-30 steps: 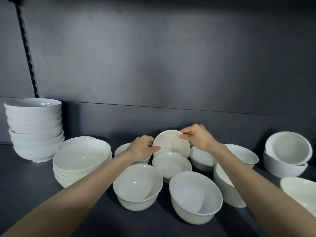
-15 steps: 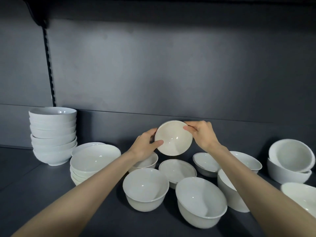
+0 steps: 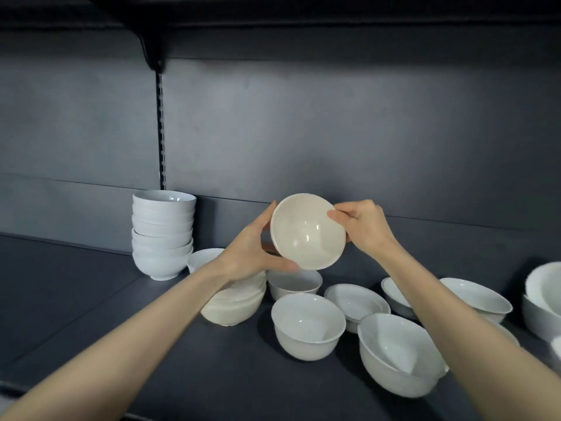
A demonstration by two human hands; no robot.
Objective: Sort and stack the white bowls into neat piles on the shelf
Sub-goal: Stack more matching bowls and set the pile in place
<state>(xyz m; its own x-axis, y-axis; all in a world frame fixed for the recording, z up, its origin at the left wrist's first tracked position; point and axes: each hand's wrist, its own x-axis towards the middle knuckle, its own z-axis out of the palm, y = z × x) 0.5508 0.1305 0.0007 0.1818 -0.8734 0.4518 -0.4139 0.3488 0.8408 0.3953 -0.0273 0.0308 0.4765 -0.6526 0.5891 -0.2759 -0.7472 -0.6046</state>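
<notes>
A small white bowl [image 3: 306, 232] is held up above the shelf, tilted so its inside faces me. My left hand [image 3: 255, 250] grips its left and lower rim, thumb under the front edge. My right hand [image 3: 361, 226] pinches the right rim. Below stand several loose white bowls, among them a deep bowl [image 3: 308, 328] and a shallow bowl [image 3: 356, 302]. A tall stack of bowls [image 3: 162, 233] stands at the back left. A low stack of wide bowls [image 3: 233, 302] lies partly under my left forearm.
The dark shelf board [image 3: 91, 299] runs left to right below a dark back panel [image 3: 334, 132]. A large bowl [image 3: 397, 357] sits near the front edge. More bowls [image 3: 543, 302] crowd the far right. A slotted upright [image 3: 161, 129] rises behind the tall stack.
Both hands have lifted the small bowl up off the cluster and tilted it toward me. The view has shifted right, so the tall stack now appears nearer the middle.
</notes>
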